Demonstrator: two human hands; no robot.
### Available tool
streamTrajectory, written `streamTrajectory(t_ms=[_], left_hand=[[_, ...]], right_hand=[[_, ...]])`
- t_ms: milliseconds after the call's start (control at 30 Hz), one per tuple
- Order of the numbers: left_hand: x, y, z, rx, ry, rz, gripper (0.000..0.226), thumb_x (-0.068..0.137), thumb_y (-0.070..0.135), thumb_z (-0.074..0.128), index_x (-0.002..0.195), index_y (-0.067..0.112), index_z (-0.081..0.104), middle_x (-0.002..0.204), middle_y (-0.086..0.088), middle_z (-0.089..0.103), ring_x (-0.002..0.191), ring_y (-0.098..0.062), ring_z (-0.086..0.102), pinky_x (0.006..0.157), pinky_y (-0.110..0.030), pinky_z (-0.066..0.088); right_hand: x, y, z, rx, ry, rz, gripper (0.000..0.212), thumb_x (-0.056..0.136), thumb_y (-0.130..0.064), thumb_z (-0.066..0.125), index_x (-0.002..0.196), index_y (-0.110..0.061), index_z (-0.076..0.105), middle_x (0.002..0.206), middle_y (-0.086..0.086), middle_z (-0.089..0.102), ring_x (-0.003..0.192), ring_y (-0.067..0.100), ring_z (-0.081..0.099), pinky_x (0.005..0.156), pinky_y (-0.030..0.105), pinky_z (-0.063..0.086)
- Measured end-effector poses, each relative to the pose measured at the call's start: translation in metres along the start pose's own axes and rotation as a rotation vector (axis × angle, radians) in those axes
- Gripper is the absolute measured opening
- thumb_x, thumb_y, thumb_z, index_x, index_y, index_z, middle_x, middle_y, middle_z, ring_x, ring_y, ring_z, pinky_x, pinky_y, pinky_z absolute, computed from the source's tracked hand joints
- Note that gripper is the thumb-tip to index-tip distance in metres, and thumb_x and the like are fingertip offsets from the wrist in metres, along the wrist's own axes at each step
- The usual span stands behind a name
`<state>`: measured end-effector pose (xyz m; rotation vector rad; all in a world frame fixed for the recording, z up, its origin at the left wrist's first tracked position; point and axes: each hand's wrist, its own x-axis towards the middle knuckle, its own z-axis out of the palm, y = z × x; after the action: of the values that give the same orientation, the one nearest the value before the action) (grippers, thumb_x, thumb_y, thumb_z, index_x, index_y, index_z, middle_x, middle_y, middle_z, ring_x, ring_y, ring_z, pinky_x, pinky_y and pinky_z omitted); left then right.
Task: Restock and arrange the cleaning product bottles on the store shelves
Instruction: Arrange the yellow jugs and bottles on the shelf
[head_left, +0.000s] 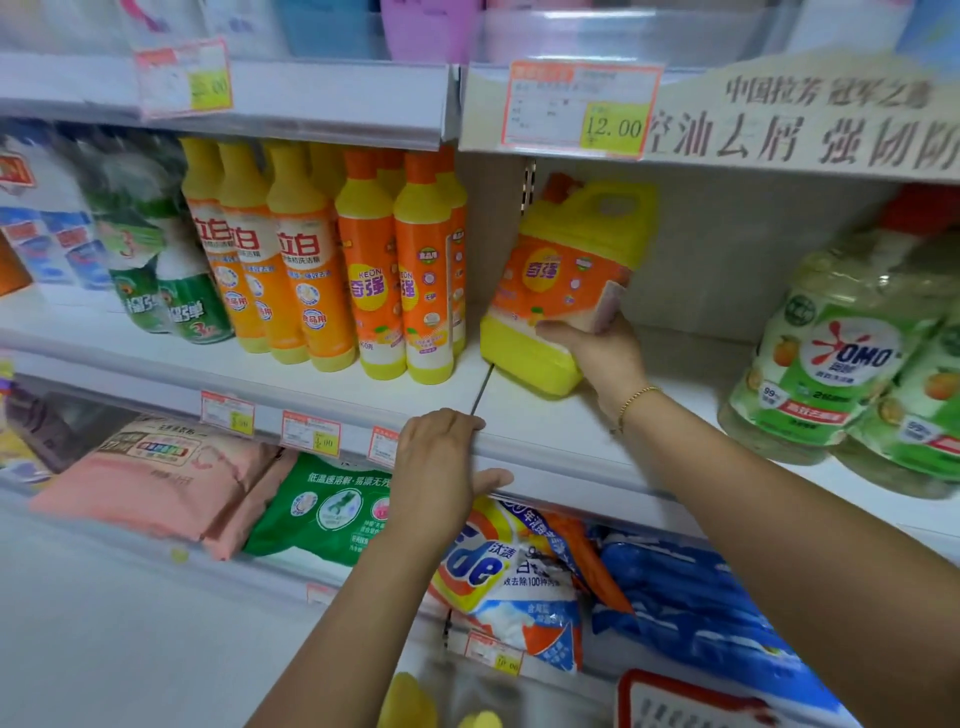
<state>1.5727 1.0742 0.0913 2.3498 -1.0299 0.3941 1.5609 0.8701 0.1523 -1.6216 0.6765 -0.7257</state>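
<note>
Right hand (597, 353): closed round the lower right side of the yellow plastic handled jug with orange label (563, 270). The thumb lies across the front and the fingers wrap behind the right edge. A thin gold bracelet (636, 397) sits on that wrist.

Jug position: over the white shelf board (545, 436), just right of the seam between the two shelf sections. It is tilted, with the orange cap toward the back wall. Cannot tell whether its base touches the board.

Left hand (441, 467): holds the front lip of the same shelf board, fingers curled over the top edge and thumb underneath.

Left of the jug: a row of tall yellow and orange dish-soap bottles (374, 260), upright, packed side by side. The nearest one stands just beside the jug but apart from it.

Far right: clear jugs with green labels (841, 364), well apart from the held jug.

Shelf below: pink (156, 467), green (322, 509) and orange-blue (509, 566) detergent bags, lying flat
</note>
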Motion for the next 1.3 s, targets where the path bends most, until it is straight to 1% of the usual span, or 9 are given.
streamTrajectory(t_ms=[133,233,367,500,633,833,1100,1200,1300], left_hand=[[-0.003,0.006,-0.004,-0.112,-0.071,-0.078,0.066,0.076,0.039,0.077,0.132,0.013,0.054,0.134,-0.004,0.053,0.130,-0.023,0.039,0.104,-0.025,0.020],[-0.008,0.013,-0.016,-0.356,-0.109,-0.215,0.072,0.082,0.027,0.075,0.144,0.017,0.040,0.150,0.001,0.039,0.142,-0.017,0.027,0.112,-0.028,0.021],[-0.009,0.033,-0.049,-0.869,-0.049,-0.480,0.070,0.082,0.040,0.072,0.142,0.018,0.043,0.134,0.011,0.049,0.122,-0.009,0.050,0.098,-0.028,0.041],[-0.011,0.053,-0.076,-1.238,-0.254,-0.544,0.053,0.077,0.042,0.068,0.119,0.010,0.063,0.111,-0.005,0.072,0.101,-0.023,0.069,0.081,-0.032,0.057],[-0.031,0.071,-0.092,-1.265,-0.278,-0.476,0.058,0.062,0.018,0.083,0.114,0.003,0.063,0.106,-0.013,0.073,0.097,-0.029,0.070,0.073,-0.032,0.057],[-0.090,0.105,-0.119,-1.079,-0.035,-0.275,0.074,0.048,0.012,0.087,0.116,0.014,0.058,0.104,0.002,0.074,0.095,-0.016,0.071,0.072,-0.022,0.055],[-0.119,0.141,-0.132,-1.013,0.371,-0.335,0.070,0.041,0.032,0.087,0.107,0.025,0.062,0.097,0.008,0.074,0.088,-0.012,0.070,0.070,-0.022,0.055],[-0.118,0.150,-0.140,-1.082,0.442,-0.343,0.070,0.046,0.033,0.086,0.112,0.024,0.061,0.105,0.003,0.073,0.096,-0.017,0.070,0.081,-0.037,0.055],[-0.117,0.152,-0.154,-1.116,0.419,-0.310,0.072,0.052,0.031,0.085,0.118,0.020,0.059,0.111,0.000,0.071,0.102,-0.020,0.069,0.086,-0.042,0.055]], right_hand=[[-0.025,-0.007,-0.018,0.444,-0.282,0.370,0.030,0.082,-0.021,0.070,0.110,-0.018,0.063,0.081,0.004,0.073,0.069,0.020,0.070,0.066,0.040,0.059],[-0.038,-0.003,-0.031,0.437,-0.382,0.376,0.032,0.082,-0.023,0.069,0.114,-0.019,0.063,0.090,0.003,0.075,0.081,0.020,0.072,0.079,0.044,0.058],[-0.062,-0.009,-0.055,0.501,-0.497,0.361,0.036,0.082,-0.021,0.067,0.117,-0.014,0.062,0.109,0.009,0.072,0.101,0.024,0.069,0.085,0.044,0.056],[-0.090,-0.015,-0.079,0.448,-0.616,0.292,0.066,0.066,-0.025,0.079,0.125,-0.009,0.056,0.114,0.013,0.069,0.102,0.028,0.068,0.080,0.043,0.058],[-0.117,-0.012,-0.105,0.416,-0.788,0.145,0.090,0.055,-0.027,0.090,0.132,-0.010,0.047,0.123,0.017,0.064,0.112,0.034,0.062,0.087,0.041,0.055],[-0.157,-0.007,-0.127,0.428,-0.936,-0.008,0.097,0.053,-0.028,0.092,0.134,-0.011,0.042,0.128,0.014,0.061,0.115,0.031,0.060,0.087,0.038,0.053],[-0.233,-0.009,-0.092,0.952,-0.603,0.144,0.069,0.074,-0.025,0.077,0.135,-0.014,0.046,0.129,0.019,0.059,0.117,0.034,0.058,0.093,0.044,0.052],[-0.268,-0.008,-0.065,1.204,-0.639,0.238,0.082,0.073,-0.034,0.080,0.143,-0.023,0.038,0.139,0.020,0.050,0.126,0.038,0.050,0.095,0.048,0.050],[-0.281,-0.025,-0.061,1.166,-0.595,0.228,0.074,0.081,-0.039,0.072,0.144,-0.024,0.037,0.143,0.019,0.047,0.128,0.037,0.048,0.092,0.046,0.051]])
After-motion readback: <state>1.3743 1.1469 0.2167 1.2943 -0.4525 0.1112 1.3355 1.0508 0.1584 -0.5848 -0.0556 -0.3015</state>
